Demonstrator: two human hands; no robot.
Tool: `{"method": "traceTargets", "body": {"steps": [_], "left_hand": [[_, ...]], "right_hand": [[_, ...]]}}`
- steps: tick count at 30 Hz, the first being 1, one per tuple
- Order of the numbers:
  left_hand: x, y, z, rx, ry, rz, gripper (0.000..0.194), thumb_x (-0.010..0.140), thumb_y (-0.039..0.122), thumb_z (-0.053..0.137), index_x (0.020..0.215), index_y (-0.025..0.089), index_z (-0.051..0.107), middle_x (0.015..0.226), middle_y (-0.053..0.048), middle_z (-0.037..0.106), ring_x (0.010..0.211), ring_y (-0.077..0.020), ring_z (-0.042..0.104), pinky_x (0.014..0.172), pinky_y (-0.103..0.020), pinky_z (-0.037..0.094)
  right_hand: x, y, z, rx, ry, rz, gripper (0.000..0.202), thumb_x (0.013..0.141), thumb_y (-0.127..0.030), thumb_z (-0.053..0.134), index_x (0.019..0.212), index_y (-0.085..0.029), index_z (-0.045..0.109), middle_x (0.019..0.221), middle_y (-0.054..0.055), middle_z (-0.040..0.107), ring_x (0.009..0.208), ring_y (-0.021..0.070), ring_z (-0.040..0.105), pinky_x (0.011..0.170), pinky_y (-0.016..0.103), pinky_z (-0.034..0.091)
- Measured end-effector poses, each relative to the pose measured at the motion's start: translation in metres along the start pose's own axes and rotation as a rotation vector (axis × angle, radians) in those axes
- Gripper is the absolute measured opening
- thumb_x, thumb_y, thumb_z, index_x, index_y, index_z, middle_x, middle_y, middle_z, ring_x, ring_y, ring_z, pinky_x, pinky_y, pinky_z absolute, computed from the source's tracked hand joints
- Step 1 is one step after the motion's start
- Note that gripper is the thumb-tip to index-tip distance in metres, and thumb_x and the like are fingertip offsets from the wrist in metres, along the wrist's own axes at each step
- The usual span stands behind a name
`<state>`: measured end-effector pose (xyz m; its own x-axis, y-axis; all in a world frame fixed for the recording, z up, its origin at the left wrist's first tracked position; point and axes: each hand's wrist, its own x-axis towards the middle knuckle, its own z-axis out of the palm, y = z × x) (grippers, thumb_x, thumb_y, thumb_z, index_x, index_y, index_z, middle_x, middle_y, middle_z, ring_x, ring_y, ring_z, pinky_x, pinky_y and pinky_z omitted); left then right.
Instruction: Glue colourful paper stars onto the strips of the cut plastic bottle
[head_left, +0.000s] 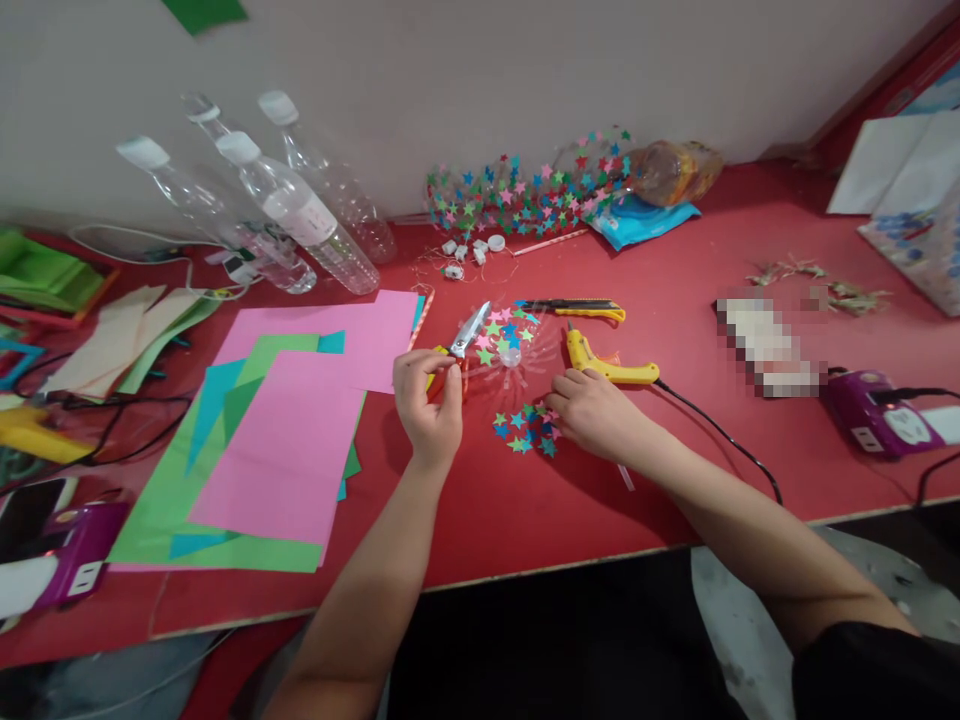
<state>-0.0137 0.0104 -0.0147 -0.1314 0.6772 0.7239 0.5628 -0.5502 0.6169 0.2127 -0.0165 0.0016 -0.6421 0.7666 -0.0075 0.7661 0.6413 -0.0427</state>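
My left hand (429, 398) is closed around the handles of a pair of scissors (466, 334), whose silver blades point up and to the right. My right hand (592, 410) rests on the red table (675, 470), its fingertips touching a small pile of coloured paper stars (523, 428). Between the hands lies a clear plastic piece cut into thin strips (511, 358) with stars stuck on it. A yellow glue gun (606, 364) lies just beyond my right hand.
Pink, green and blue paper sheets (277, 440) cover the left side. Several clear bottles (300, 215) lie at the back left, star-covered plastic pieces (525, 195) by the wall. A yellow utility knife (581, 309) and purple devices (874, 412) lie nearby.
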Motion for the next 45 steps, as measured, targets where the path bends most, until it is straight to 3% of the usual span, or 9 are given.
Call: {"method": "traceTargets", "body": {"steps": [6,10,20,28,40,45], "left_hand": [[0.001,-0.003,0.001,0.006,-0.008,0.006,0.003,0.089,0.019,0.058,0.09,0.02,0.061,0.089,-0.005,0.06,0.089,-0.0181,0.056,0.08,-0.035,0.048],[-0.001,-0.003,0.002,-0.013,-0.014,-0.016,0.003,0.089,0.021,0.058,0.09,0.021,0.061,0.088,-0.004,0.06,0.087,-0.0173,0.057,0.079,-0.034,0.048],[-0.001,-0.002,0.001,-0.027,-0.022,-0.033,0.004,0.09,0.022,0.057,0.089,0.021,0.061,0.087,-0.003,0.06,0.083,-0.0158,0.057,0.076,-0.032,0.049],[-0.003,-0.007,0.003,-0.047,-0.025,-0.076,0.005,0.089,0.023,0.057,0.089,0.02,0.061,0.087,-0.003,0.06,0.083,-0.0153,0.058,0.077,-0.031,0.05],[-0.004,0.002,0.002,-0.068,-0.021,-0.08,0.007,0.09,0.025,0.056,0.089,0.02,0.061,0.088,-0.003,0.061,0.085,-0.0157,0.06,0.079,-0.032,0.051],[-0.007,0.014,0.0,-0.13,-0.028,-0.04,0.006,0.09,0.022,0.057,0.09,0.021,0.063,0.086,-0.003,0.062,0.086,-0.0159,0.06,0.078,-0.031,0.052]], "right_hand": [[0.001,-0.004,0.004,-0.01,0.032,-0.013,0.015,0.09,-0.024,0.055,0.085,-0.015,0.066,0.085,0.007,0.063,0.08,0.0201,0.049,0.068,0.033,0.026],[0.004,-0.006,0.005,-0.023,0.023,-0.019,0.023,0.094,-0.02,0.048,0.081,-0.015,0.066,0.081,0.006,0.064,0.077,0.0193,0.048,0.067,0.033,0.025],[0.001,0.0,-0.004,-0.016,0.024,-0.036,0.021,0.09,-0.028,0.052,0.083,-0.015,0.067,0.083,0.006,0.063,0.078,0.0196,0.047,0.069,0.034,0.025],[0.005,-0.006,0.0,-0.054,0.011,-0.057,0.021,0.092,-0.02,0.049,0.081,-0.015,0.067,0.079,0.006,0.064,0.075,0.0182,0.048,0.066,0.033,0.023],[0.003,-0.01,0.001,-0.059,0.012,-0.064,0.021,0.093,-0.021,0.05,0.083,-0.016,0.067,0.081,0.006,0.064,0.076,0.0196,0.048,0.068,0.034,0.023],[0.005,-0.012,0.002,-0.059,0.034,-0.073,0.023,0.093,-0.018,0.048,0.082,-0.015,0.067,0.079,0.007,0.065,0.074,0.0189,0.047,0.067,0.034,0.021]]}}
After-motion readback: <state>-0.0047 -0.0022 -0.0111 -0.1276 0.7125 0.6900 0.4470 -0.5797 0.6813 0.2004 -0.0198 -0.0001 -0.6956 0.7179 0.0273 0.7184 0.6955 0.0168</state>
